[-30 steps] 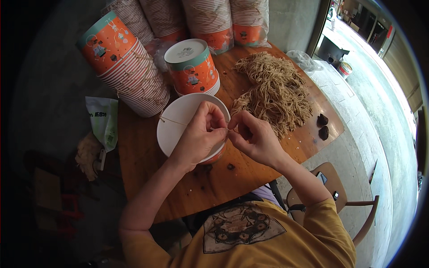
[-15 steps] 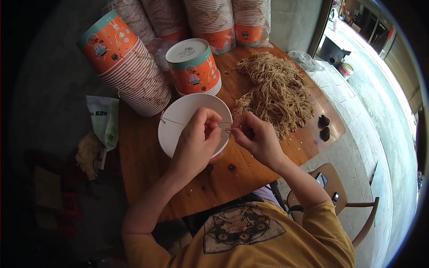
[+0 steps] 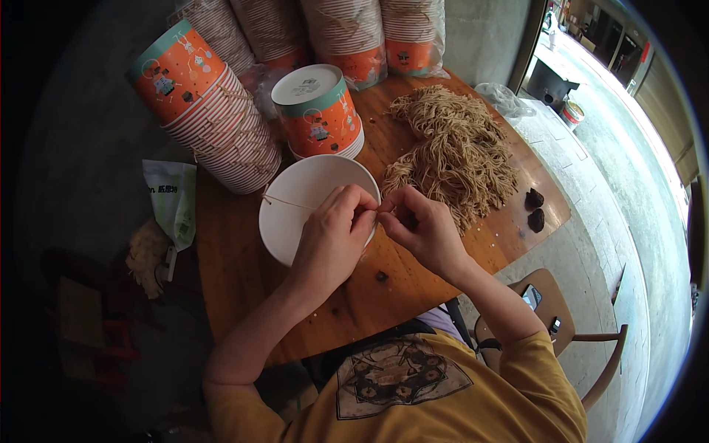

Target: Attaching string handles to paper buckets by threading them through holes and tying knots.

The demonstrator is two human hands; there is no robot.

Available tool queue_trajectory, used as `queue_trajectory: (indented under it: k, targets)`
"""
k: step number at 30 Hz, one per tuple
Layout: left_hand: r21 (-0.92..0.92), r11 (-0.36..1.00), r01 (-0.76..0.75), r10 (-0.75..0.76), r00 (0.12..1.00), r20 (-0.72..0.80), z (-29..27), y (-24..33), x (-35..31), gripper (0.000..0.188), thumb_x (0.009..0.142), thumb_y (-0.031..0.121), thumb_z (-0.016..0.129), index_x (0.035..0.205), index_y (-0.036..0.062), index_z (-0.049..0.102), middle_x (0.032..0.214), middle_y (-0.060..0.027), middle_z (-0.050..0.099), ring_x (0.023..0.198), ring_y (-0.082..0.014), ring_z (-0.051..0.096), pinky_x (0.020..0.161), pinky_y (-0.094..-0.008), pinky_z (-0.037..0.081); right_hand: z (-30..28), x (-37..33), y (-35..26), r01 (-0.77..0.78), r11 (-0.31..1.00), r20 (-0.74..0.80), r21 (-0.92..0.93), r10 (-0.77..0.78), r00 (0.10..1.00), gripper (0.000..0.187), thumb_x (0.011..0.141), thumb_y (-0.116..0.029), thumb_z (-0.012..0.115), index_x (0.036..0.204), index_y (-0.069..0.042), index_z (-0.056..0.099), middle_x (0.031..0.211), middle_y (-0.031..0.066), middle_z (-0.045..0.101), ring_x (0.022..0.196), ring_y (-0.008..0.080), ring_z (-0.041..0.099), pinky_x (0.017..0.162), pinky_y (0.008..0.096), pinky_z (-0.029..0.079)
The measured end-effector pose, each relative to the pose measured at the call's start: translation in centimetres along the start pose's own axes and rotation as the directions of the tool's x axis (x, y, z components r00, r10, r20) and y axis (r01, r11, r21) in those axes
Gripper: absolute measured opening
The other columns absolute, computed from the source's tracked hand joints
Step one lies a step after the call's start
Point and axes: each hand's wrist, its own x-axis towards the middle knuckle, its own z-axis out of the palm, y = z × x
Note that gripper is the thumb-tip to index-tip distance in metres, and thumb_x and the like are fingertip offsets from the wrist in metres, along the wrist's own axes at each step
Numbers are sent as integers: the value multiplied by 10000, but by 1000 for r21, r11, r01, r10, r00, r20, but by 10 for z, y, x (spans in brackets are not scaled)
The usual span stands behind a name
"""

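A white-lined paper bucket (image 3: 284,225) stands mouth up on the wooden table in front of me. A thin tan cord (image 3: 292,202) runs from its left rim across the mouth toward my hands. My left hand (image 3: 336,232) is over the bucket's right side, fingers pinched on the cord. Touching it at the right rim, my right hand (image 3: 421,225) pinches the cord too; the cord's end is hidden between the fingertips. A large heap of tan cords (image 3: 461,155) lies just beyond my right hand.
Behind the bucket stand upturned orange paper buckets (image 3: 317,122), with a leaning stack (image 3: 221,125) to their left and several bagged stacks (image 3: 343,37) farther back. Two dark lumps (image 3: 535,210) lie near the table's right edge. A chair (image 3: 543,295) with a phone stands at right.
My hands have come together at the right rim, and the cord loop that showed between them is now hidden by my fingers. The bucket has shifted very slightly left.
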Motion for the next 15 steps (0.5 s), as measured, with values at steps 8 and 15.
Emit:
queue_trajectory:
  k: [8,15]
  targets:
    - [-65,997,-44,43,999,-18,1,5,2,101,848,-29,563,908,11,492,793,-106,543,702,-246,589,639,-363,475,3,-1,8,-63,985,11,159,62,998,126,866,-144,634,911,-49,564,598,0,491,536,60,442,500,248,387]
    - [-310,942,132,-100,988,119,-4,-2,6,140,879,-41,537,961,49,467,890,-1,539,846,-58,532,780,-219,453,9,-2,13,-48,957,-12,288,54,998,128,891,-139,613,915,-31,549,675,-10,523,600,42,449,545,226,402]
